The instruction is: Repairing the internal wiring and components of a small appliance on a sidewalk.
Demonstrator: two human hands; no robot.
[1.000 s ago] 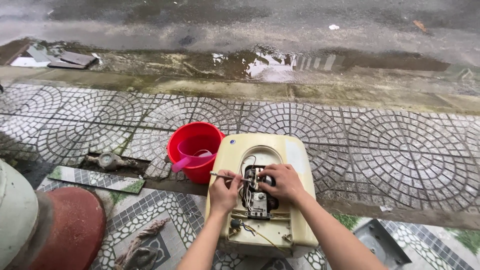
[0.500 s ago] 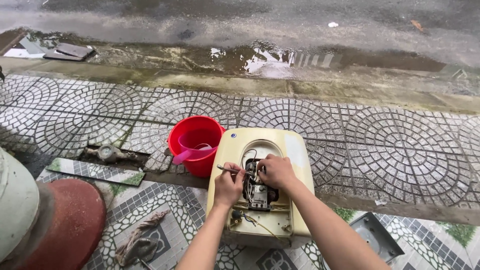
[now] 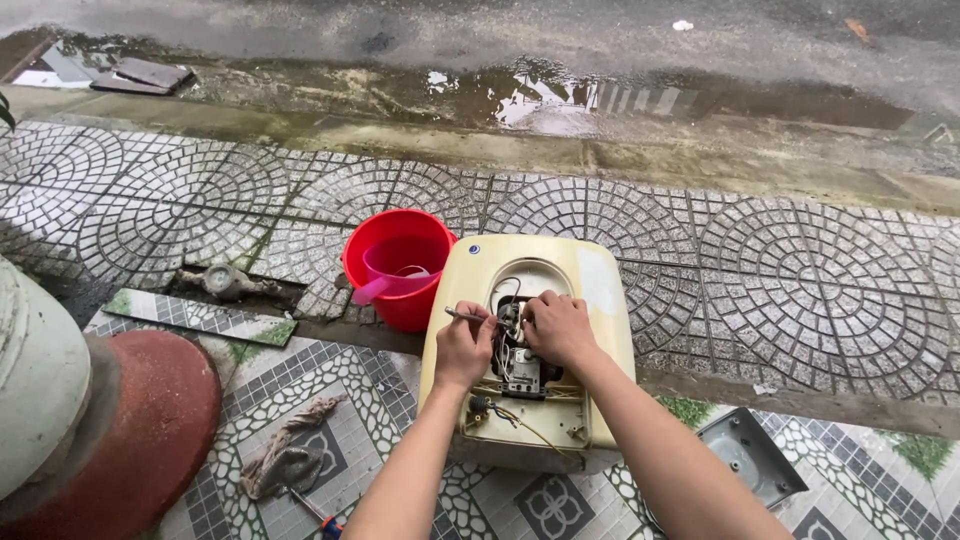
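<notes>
Gripping a thin tool (image 3: 462,316), the left hand (image 3: 464,347) is probing the cream appliance (image 3: 590,290); the right hand (image 3: 560,328) fingers are pinching its wiring (image 3: 515,350) steady.

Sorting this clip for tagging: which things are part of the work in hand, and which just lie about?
In hand:
left hand with thin tool
right hand
cream appliance casing
its wiring

Lying about:
red bucket
rag
grey cover plate

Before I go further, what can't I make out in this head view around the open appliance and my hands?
- Left hand: the thin tool's tip is too small to identify.
- Right hand: it covers the wired parts beneath, so its grip is unclear.
- Cream appliance casing: forearms hide its near edge.
- Grey cover: partly behind the right forearm.
</notes>
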